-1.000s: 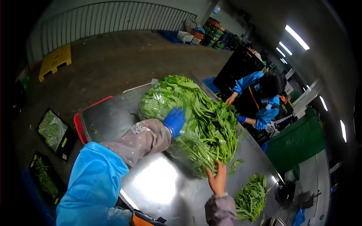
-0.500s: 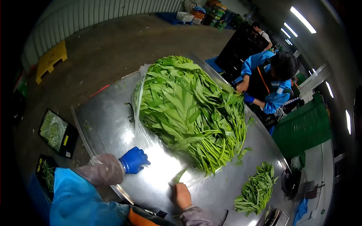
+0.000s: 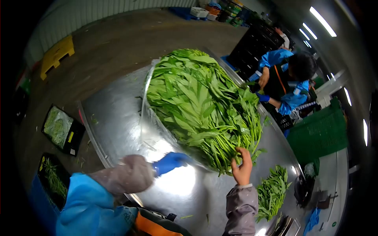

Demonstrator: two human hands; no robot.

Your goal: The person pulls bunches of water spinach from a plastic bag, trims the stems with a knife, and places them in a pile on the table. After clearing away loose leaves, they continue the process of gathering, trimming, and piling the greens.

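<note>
A big heap of long-leaved green vegetables, probably water spinach, lies on the metal table with its cut stems toward me. Clear plastic sheeting runs along its left side and under its near edge. My left hand, in a blue glove, is over the table just short of the sheeting; motion blur hides its fingers. At the stem ends of the heap is my bare right hand, thumb and fingers apart, with nothing visibly gripped. A smaller bunch of the greens rests right of that forearm.
The metal table has scraps near its front edge. Across it, a co-worker in blue sleeves handles greens. Black crates of vegetables stand at lower left, and green crates are stacked at right.
My right hand has moved right and forward to the stems, and the small leaf piece is no longer in it. My left hand has moved right over the table. The view has shifted slightly.
</note>
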